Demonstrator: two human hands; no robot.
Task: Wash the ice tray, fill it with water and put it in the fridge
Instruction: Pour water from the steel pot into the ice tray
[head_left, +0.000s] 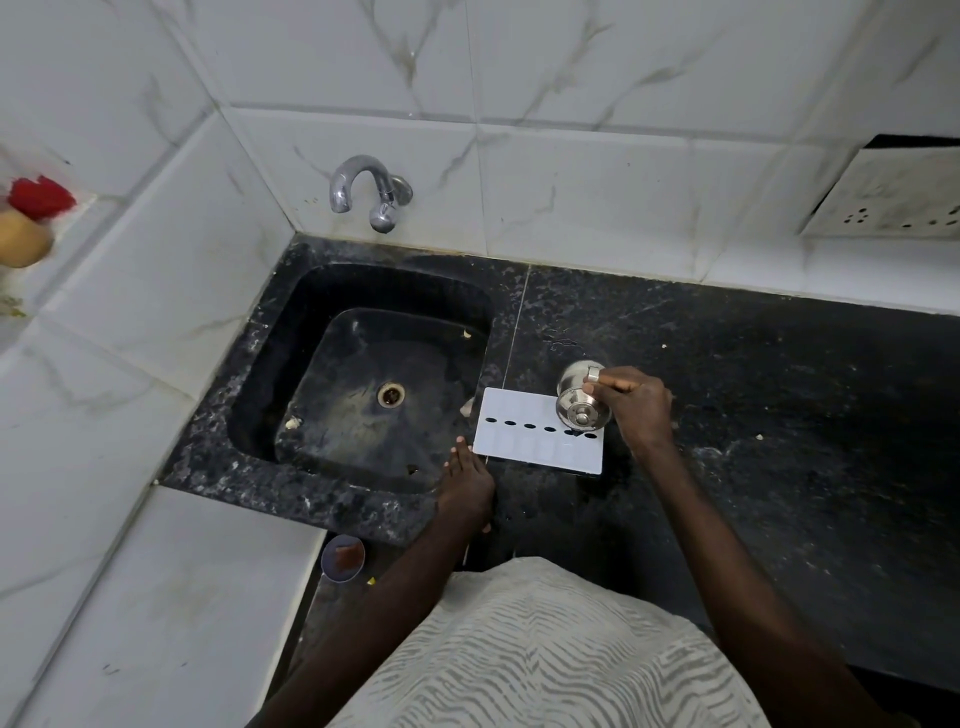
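Note:
The white ice tray (530, 434) lies flat on the black stone counter just right of the sink, with a row of dark oval holes along its middle. My right hand (631, 402) grips a small steel pot (579, 397) and holds it tilted over the tray's right end. My left hand (465, 480) rests on the counter edge by the tray's near left corner, fingertips touching or almost touching it. No water stream is visible from the pot.
A black sink (363, 379) with a round drain lies to the left, with food scraps inside. A chrome tap (371, 192) juts from the tiled wall above it. A small bowl (343, 556) sits below the counter edge. A wall socket (883, 197) is at far right.

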